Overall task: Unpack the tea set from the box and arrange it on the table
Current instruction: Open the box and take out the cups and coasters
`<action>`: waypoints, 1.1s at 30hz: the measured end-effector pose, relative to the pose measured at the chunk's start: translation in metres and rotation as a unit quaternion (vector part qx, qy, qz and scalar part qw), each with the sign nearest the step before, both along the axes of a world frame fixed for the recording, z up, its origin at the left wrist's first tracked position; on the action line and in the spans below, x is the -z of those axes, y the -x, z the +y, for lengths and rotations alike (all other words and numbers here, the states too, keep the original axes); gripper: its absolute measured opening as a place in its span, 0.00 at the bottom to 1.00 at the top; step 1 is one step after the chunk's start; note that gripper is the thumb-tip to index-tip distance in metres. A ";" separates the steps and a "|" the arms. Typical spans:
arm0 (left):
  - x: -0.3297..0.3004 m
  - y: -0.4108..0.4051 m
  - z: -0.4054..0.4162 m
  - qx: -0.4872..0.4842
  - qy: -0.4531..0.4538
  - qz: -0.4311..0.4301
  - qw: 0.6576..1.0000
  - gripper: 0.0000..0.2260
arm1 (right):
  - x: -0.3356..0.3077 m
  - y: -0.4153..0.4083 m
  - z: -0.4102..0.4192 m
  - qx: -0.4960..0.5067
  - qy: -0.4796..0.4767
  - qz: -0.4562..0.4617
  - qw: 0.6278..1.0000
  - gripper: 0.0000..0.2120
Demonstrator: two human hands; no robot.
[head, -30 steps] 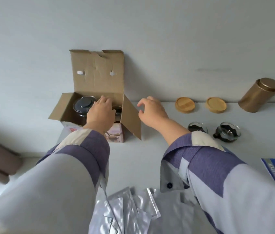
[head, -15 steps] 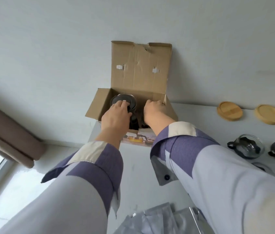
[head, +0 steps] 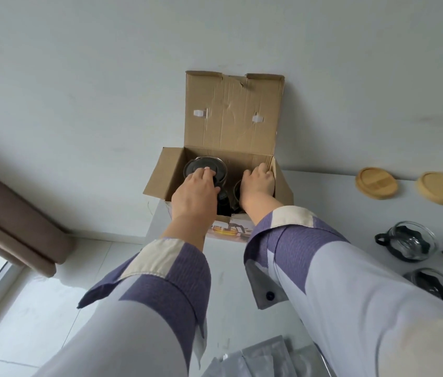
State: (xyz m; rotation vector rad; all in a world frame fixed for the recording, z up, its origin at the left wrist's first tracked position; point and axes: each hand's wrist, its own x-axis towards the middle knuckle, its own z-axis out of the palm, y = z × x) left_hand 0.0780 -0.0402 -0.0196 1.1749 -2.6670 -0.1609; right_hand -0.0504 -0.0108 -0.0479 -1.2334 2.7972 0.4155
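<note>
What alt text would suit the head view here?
Both hands reach into an open cardboard box against the wall: the left hand rests on the dark lid of a glass teapot, the right hand is deeper beside it. Two wooden coasters and three glass cups sit on the white table to the right.

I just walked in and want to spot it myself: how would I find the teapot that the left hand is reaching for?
Find the open cardboard box standing against the wall at the table's far edge. Inside, on its left side, sits the teapot, under the left hand. Its wide dark round lid marks it out from the smaller glass cups on the table.
</note>
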 end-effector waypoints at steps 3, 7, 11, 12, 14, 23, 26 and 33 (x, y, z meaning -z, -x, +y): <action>-0.002 0.000 0.000 -0.003 -0.002 0.000 1.000 0.19 | -0.003 -0.004 -0.001 0.003 0.042 -0.017 0.999 0.21; -0.003 0.000 0.001 -0.003 -0.004 -0.006 1.000 0.18 | -0.019 -0.008 0.005 0.002 0.088 -0.085 0.992 0.24; -0.004 0.000 0.002 -0.005 -0.005 -0.010 1.000 0.19 | -0.038 -0.008 0.020 -0.028 0.136 -0.132 0.981 0.29; -0.005 0.000 0.002 -0.006 -0.006 -0.010 1.000 0.19 | -0.042 -0.008 0.023 -0.025 0.152 -0.146 0.977 0.28; -0.006 0.000 0.003 -0.005 -0.009 -0.012 1.000 0.19 | -0.049 -0.008 0.028 -0.016 0.181 -0.160 0.970 0.28; -0.009 0.000 0.004 -0.010 -0.014 -0.015 1.000 0.19 | -0.057 0.004 0.034 -0.051 0.222 -0.197 0.954 0.40; -0.009 0.001 0.004 -0.009 -0.019 -0.019 1.000 0.19 | -0.064 0.009 0.041 -0.013 0.268 -0.248 0.931 0.41; -0.008 0.001 0.007 -0.018 -0.030 -0.020 0.999 0.20 | -0.067 0.016 0.076 0.094 0.412 -0.371 0.827 0.42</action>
